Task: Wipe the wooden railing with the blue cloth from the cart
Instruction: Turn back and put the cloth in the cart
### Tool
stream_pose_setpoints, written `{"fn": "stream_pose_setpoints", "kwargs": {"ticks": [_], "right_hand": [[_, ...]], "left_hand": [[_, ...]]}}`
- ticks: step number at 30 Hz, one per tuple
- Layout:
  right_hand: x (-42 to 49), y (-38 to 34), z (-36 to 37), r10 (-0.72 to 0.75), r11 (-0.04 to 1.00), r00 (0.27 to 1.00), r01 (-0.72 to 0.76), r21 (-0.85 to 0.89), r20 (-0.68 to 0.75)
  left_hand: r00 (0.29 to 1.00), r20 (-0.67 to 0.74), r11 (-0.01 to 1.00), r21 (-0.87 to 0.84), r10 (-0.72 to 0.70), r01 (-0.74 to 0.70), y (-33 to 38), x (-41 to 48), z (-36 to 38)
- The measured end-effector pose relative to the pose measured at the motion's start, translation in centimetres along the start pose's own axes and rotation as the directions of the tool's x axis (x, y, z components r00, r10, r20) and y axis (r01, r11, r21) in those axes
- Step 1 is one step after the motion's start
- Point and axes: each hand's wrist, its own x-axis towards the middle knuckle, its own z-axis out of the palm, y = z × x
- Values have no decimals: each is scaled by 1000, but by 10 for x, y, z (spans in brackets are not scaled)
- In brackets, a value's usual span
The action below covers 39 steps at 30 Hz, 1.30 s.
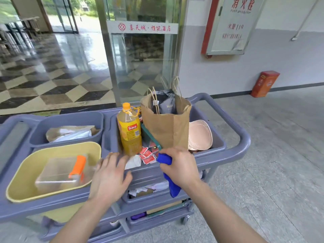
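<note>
My right hand (181,165) is closed on the blue cloth (171,185), which bunches out above my fist and hangs down below it, in front of the grey-blue cart (240,137). My left hand (109,178) hovers flat with its fingers spread over the cart's front edge, between the yellow basin and the right tub, holding nothing. No wooden railing shows in this view.
The cart's right tub holds an orange drink bottle (129,132), a brown paper bag (166,125), pink plates (199,134) and red sachets (147,155). A yellow basin (26,176) carries a clear box. A glass door (140,55) stands behind; an orange box (264,84) sits by the wall.
</note>
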Motion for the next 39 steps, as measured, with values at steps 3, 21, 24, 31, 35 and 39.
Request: {"fn": "stream_pose_setpoints", "kwargs": {"ticks": [3, 21, 24, 31, 35, 39], "right_hand": [[10, -17, 36, -27, 999, 999, 25, 40, 42], [33, -61, 163, -156, 972, 965, 188, -142, 210], [33, -57, 164, -133, 957, 952, 196, -215, 275], [35, -60, 166, -126, 951, 949, 199, -238, 287], [34, -59, 166, -127, 949, 948, 202, -243, 292], [34, -59, 162, -132, 960, 953, 191, -204, 274]], "left_hand": [[998, 34, 998, 13, -60, 59, -35, -5, 16], [994, 81, 995, -63, -69, 74, -90, -1, 69], [995, 79, 995, -73, -67, 73, -90, -1, 71], [993, 86, 991, -98, -83, 91, -87, 1, 66], [992, 90, 993, -75, -84, 91, -89, -2, 68], [990, 115, 992, -82, -86, 96, -91, -2, 67]]}}
